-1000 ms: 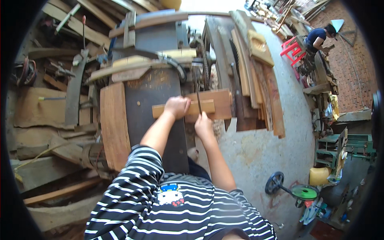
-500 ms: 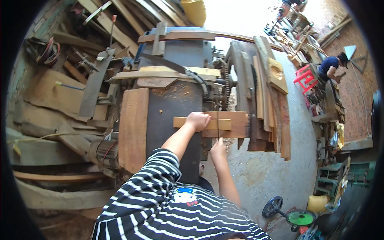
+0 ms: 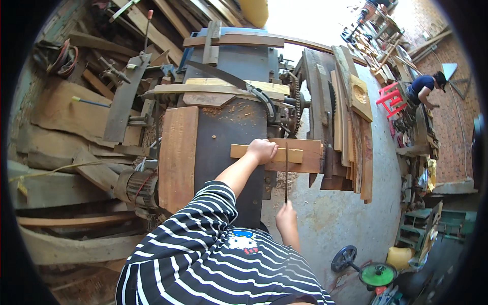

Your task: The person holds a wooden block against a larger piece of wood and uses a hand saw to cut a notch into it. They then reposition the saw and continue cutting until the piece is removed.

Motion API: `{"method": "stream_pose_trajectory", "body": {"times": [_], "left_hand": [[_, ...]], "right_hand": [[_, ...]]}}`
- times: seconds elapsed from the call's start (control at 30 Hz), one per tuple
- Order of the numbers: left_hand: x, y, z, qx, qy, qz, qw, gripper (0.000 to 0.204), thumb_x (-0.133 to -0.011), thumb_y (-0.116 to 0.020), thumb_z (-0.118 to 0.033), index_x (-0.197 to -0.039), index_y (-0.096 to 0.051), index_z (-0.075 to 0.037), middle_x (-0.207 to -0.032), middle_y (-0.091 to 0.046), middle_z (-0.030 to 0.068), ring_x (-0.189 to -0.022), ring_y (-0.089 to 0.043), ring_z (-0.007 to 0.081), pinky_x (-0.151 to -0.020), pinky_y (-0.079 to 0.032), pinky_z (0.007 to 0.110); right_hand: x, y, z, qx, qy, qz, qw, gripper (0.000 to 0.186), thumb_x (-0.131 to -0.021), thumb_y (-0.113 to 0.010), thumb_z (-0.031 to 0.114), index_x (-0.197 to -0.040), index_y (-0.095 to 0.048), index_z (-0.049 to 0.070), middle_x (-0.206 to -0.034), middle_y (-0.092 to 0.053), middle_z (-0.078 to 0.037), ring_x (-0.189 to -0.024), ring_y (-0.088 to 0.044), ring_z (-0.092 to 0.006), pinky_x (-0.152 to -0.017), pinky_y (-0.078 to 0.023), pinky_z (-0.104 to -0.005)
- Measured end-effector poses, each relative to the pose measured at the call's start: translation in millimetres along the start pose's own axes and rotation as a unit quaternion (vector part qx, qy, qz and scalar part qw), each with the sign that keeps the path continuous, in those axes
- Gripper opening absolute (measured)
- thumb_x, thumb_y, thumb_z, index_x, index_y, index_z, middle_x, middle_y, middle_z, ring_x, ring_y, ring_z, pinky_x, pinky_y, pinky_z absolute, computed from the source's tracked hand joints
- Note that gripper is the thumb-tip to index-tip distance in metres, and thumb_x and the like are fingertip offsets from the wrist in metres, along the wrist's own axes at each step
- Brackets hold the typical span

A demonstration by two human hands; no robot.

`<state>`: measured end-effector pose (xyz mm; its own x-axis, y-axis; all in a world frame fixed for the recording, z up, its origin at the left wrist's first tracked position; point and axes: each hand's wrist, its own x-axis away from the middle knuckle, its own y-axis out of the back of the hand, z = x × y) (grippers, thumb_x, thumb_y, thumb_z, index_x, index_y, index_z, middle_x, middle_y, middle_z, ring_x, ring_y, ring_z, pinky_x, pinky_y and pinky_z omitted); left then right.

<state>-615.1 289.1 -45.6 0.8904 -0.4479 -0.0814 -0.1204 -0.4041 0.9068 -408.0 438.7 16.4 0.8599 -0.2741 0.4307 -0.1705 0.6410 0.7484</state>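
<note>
My left hand is closed over a narrow wooden strip, pressing it down. The strip lies across a dark flat machine table and over a wider reddish-brown board, which sticks out past the table's right edge. In my right hand, low and to the right, is the near end of a handsaw. Its blade appears edge-on as a thin dark line crossing the strip and board to the right of my left hand. My fingers hide its grip, and how deep it has cut cannot be made out.
A second handsaw with a curved grip rests on planks at the table's far part. A thick board lies along the left edge, near a motor. Upright planks stand at right. Another person works at far right.
My right hand has drawn the handsaw back toward my body, while my left hand stays on the strip. The whole view has shifted slightly.
</note>
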Motion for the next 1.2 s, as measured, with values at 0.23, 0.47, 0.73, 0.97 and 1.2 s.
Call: {"method": "stream_pose_trajectory", "body": {"times": [0.23,0.47,0.73,0.97,1.2], "left_hand": [[-3.1,-10.8,2.6,0.005,-0.019,-0.027,0.999,0.032,-0.091,-0.045,-0.027,-0.069,-0.060,-0.010,-0.065,-0.064,0.0106,-0.066,-0.064,0.0262,-0.059,-0.052,0.040],[0.8,-7.7,5.3,0.016,-0.011,-0.014,1.000,0.033,-0.091,-0.044,-0.028,-0.068,-0.059,-0.010,-0.064,-0.064,0.0094,-0.069,-0.065,0.0251,-0.061,-0.051,0.041],[-1.8,-2.6,2.5,0.025,-0.008,-0.005,1.000,0.034,-0.092,-0.043,-0.029,-0.068,-0.059,-0.011,-0.063,-0.063,0.0102,-0.067,-0.064,0.0267,-0.062,-0.051,0.041],[-1.1,-3.3,5.6,0.013,-0.003,-0.011,1.000,0.034,-0.091,-0.043,-0.029,-0.069,-0.060,-0.010,-0.065,-0.064,0.0105,-0.069,-0.065,0.0268,-0.063,-0.051,0.041],[-2.8,-4.3,-0.2,0.007,0.010,-0.021,1.000,0.033,-0.091,-0.044,-0.028,-0.069,-0.061,-0.010,-0.067,-0.065,0.0106,-0.070,-0.065,0.0272,-0.063,-0.051,0.041]], "right_hand": [[-121.6,-23.4,41.6,-0.028,0.053,-0.086,0.995,0.019,-0.094,-0.043,0.018,-0.097,-0.050,0.001,-0.080,-0.058,-0.034,-0.081,-0.056,-0.0502,-0.065,-0.045,-0.0561],[-9.2,-25.4,-12.0,0.006,0.016,-0.057,0.998,0.017,-0.093,-0.043,0.015,-0.098,-0.050,0.001,-0.073,-0.057,-0.033,-0.073,-0.055,-0.0514,-0.059,-0.043,-0.0574],[-58.6,-15.9,7.5,0.004,0.032,-0.044,0.999,0.020,-0.093,-0.043,0.016,-0.101,-0.051,0.000,-0.078,-0.058,-0.033,-0.079,-0.056,-0.0502,-0.065,-0.044,-0.0566],[-127.0,-35.3,48.6,-0.003,0.051,-0.078,0.996,0.020,-0.095,-0.041,0.019,-0.095,-0.048,0.000,-0.076,-0.059,-0.033,-0.078,-0.058,-0.0502,-0.065,-0.046,-0.0564],[-132.3,-25.2,31.5,-0.011,0.101,-0.063,0.993,0.021,-0.095,-0.042,0.021,-0.097,-0.049,0.002,-0.076,-0.060,-0.032,-0.076,-0.059,-0.0494,-0.064,-0.047,-0.0559]]}}
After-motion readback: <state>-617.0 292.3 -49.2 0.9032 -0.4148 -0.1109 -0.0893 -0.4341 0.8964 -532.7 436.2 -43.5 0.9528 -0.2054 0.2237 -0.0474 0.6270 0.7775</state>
